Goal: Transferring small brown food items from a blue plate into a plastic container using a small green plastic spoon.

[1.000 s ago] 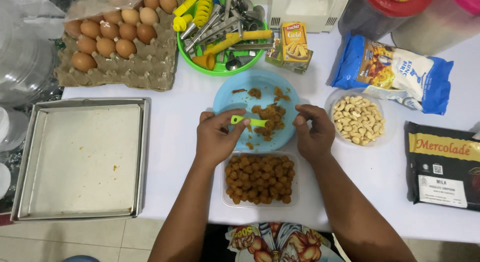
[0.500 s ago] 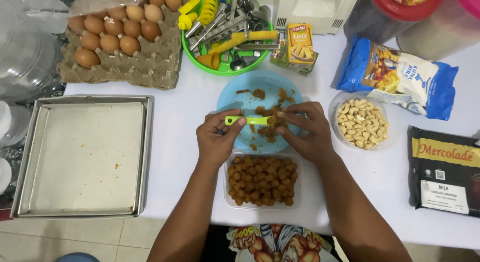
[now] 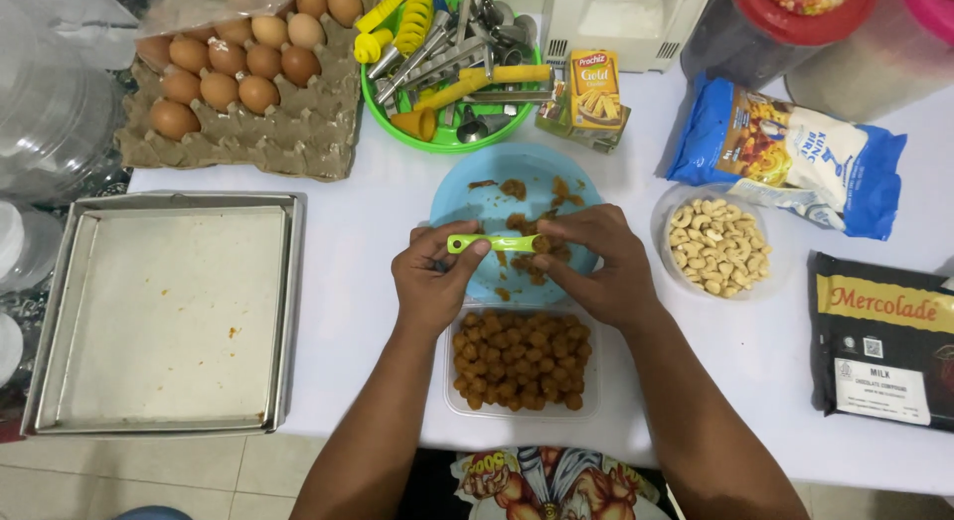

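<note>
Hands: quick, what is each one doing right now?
Left hand: closed, its fingers pinching the handle of the small green spoon.
Right hand: curled at the spoon's bowl end, fingers touching the brown filling there.

- The scene is lit evenly and brightly from above.
- Soft shadows are cast under the hands (image 3: 437, 282) onto the plate (image 3: 467, 197).
- Slight blur is seen at the edges; glare is caught on the tray (image 3: 60, 311).

Plate (image 3: 467, 197) between tray (image 3: 60, 311) left, nut bowl (image 3: 668, 207) right.
</note>
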